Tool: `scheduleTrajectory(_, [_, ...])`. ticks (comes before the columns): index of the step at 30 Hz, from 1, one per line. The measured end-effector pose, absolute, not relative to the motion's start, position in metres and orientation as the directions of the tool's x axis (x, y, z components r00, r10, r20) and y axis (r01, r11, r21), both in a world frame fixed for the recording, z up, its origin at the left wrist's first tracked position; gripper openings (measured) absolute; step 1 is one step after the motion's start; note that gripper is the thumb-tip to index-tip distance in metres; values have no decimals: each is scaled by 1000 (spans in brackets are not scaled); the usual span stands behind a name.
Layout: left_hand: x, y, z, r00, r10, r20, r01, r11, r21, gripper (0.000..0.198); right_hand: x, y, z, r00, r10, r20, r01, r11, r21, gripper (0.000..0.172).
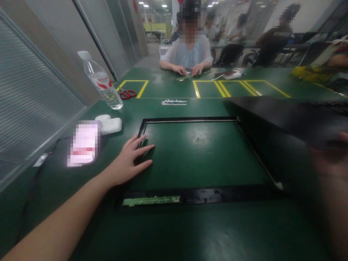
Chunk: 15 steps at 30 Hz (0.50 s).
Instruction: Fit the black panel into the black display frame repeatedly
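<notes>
A black rectangular frame (217,195) lies flat on the green table, with a green circuit strip (152,200) along its near left edge. My left hand (133,159) rests with spread fingers on the frame's left side. At the right edge of the view my right hand (330,163), blurred and partly cut off, grips a large dark panel (274,145). The panel stands tilted over the frame's right side and hides part of it. Whether the panel touches the frame, I cannot tell.
To the left are a water bottle (102,85), a lit phone (84,143), a white case (111,125) and red-handled scissors (127,94). Small white strips (174,102) lie beyond the frame. Across the table a person (190,54) handles a thin strip. Yellow tape (223,88) marks the far side.
</notes>
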<state>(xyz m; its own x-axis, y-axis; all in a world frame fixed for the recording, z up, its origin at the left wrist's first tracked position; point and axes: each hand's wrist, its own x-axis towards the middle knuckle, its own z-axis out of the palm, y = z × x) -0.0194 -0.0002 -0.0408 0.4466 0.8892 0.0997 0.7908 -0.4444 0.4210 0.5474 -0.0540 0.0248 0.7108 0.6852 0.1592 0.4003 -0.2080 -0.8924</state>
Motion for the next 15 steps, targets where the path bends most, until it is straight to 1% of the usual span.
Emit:
scheduleTrajectory(2, [-19,-1,-41,448,889,95,793,-444,418,67,540,-54,31,789,612,57,196,-162,-967,44])
scheduleTrajectory(4, [-19,-1,-41,443,892,90,797,-438,416,69,533,-54,37,822,569,25,119,-128,-985,42])
scheduleTrajectory(6, [-19,0,-42,438,894,91,799,-434,416,70,525,-52,40,857,515,21,90,-110,-990,41])
scheduleTrajectory(9, [-20,1,-44,440,893,99,797,-439,414,68,519,-52,42,892,453,-10,54,-127,-990,40])
scheduleTrajectory(14, [-21,2,-46,438,891,123,788,-446,424,65,535,-53,31,857,515,19,131,-183,-974,37])
scheduleTrajectory(15, [-21,2,-46,436,891,127,787,-446,427,65,539,-52,27,833,553,12,139,-187,-972,38])
